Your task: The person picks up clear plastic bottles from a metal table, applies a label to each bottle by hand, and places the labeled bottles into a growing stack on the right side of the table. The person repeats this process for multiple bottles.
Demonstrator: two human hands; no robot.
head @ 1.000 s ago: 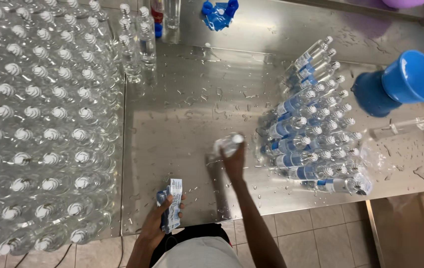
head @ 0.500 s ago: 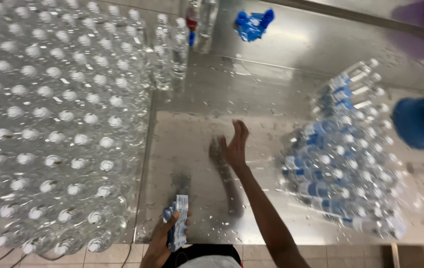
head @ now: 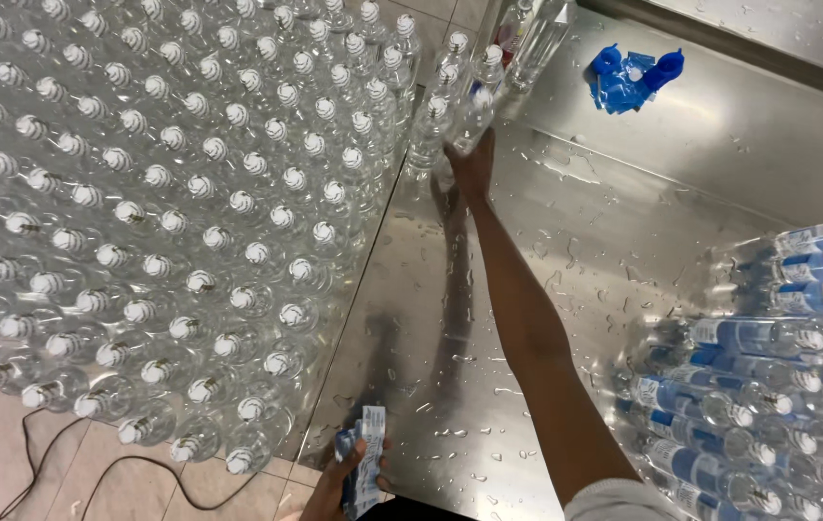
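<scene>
- Right hand (head: 472, 164), top centre of the frame, is closed around a clear bottle (head: 477, 114) standing at the edge of the upright bottles (head: 161, 193).
- Left hand (head: 346, 482), bottom centre, grips a wad of blue-and-white labels (head: 368, 458).
- Labelled bottles (head: 768, 386) lie stacked at the right on the wet steel counter (head: 623, 222).

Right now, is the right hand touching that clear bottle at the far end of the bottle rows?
Touching. In the head view the right hand wraps the base of the clear bottle.
</scene>
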